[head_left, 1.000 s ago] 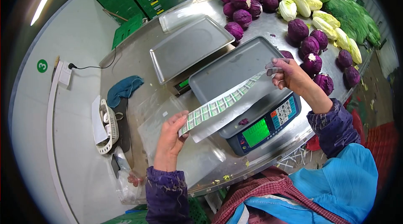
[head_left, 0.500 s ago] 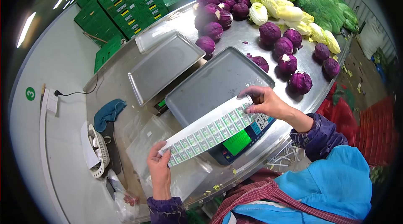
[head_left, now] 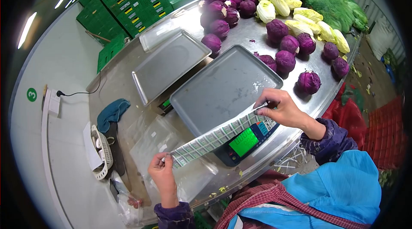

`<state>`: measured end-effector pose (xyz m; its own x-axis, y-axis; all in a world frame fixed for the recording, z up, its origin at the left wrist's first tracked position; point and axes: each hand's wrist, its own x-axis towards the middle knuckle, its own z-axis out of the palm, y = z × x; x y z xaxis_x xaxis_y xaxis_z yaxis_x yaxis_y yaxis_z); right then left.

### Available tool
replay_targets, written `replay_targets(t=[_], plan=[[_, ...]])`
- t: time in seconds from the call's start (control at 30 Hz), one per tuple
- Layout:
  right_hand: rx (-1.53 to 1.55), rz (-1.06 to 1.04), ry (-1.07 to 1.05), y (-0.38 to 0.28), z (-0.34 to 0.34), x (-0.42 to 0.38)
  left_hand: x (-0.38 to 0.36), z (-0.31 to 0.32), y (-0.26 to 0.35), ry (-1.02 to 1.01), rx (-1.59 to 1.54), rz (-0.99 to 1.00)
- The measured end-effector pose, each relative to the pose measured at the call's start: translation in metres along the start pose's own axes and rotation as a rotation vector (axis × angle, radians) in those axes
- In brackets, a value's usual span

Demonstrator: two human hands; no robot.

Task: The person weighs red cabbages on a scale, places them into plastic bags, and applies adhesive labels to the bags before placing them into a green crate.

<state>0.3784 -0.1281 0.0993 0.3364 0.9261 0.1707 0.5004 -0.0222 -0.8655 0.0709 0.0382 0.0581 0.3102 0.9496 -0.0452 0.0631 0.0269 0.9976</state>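
Note:
A long sheet of small green-and-white labels (head_left: 211,139) is stretched between my two hands, its far edge curled over. My left hand (head_left: 164,175) pinches the left end between thumb and fingers. The right end is gripped by my right hand (head_left: 281,106), close to the keypad of the scale. Beneath and behind the sheet lies the scale's grey tray (head_left: 223,87), bare on top. Its green lit display (head_left: 243,142) shows below the sheet; the digits are too blurred to read.
Purple cabbages (head_left: 285,61) and pale napa cabbages (head_left: 309,20) cover the table's far side, with green net sacks (head_left: 334,10) behind. A second metal tray (head_left: 169,65) lies left. Green crates (head_left: 135,3) are stacked at the back; a white basket (head_left: 103,151) sits near the wall.
The label sheet has curled and tilted, so its printed face looks narrower. My right hand has moved slightly right. Among the purple cabbages, a few near the scale appear shifted.

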Motion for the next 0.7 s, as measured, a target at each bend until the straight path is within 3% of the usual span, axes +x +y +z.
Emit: replay_targets(t=[0.07, 0.13, 0.2, 0.33, 0.4, 0.47, 0.53, 0.57, 0.63, 0.67, 0.7], plan=[[-0.081, -0.064, 0.0, -0.004, 0.0, -0.003, -0.004, 0.0, 0.003, 0.026, 0.079, 0.044], [-0.285, -0.277, 0.091, -0.006, 0.004, -0.008, -0.006, -0.001, 0.004, 0.054, 0.161, 0.088], [-0.288, -0.371, 0.118, -0.015, 0.009, -0.013, -0.006, -0.002, 0.003, 0.091, 0.265, 0.163], [-0.359, -0.497, 0.091, -0.024, 0.012, -0.017, 0.002, -0.012, -0.001, 0.019, 0.512, -0.024], [-0.247, -0.456, 0.154, -0.021, 0.018, -0.014, 0.006, -0.007, 0.003, -0.004, 0.737, 0.257], [-0.249, -0.466, 0.171, -0.018, 0.022, -0.012, -0.005, 0.016, 0.034, 0.105, 0.8, 0.495], [-0.255, -0.48, 0.142, -0.021, 0.029, -0.012, -0.017, 0.044, 0.067, -0.106, 0.791, 0.633], [-0.27, -0.497, 0.111, -0.022, 0.031, -0.011, -0.024, 0.056, 0.073, -0.099, 0.793, 0.629], [-0.257, -0.495, 0.114, -0.027, 0.034, -0.01, -0.034, 0.073, 0.079, -0.359, 0.83, 0.72], [-0.248, -0.488, 0.124, -0.028, 0.035, -0.01, -0.035, 0.074, 0.074, -0.358, 0.83, 0.719], [-0.248, -0.488, 0.123, -0.029, 0.035, -0.01, -0.036, 0.075, 0.064, -0.361, 0.755, 0.596]])
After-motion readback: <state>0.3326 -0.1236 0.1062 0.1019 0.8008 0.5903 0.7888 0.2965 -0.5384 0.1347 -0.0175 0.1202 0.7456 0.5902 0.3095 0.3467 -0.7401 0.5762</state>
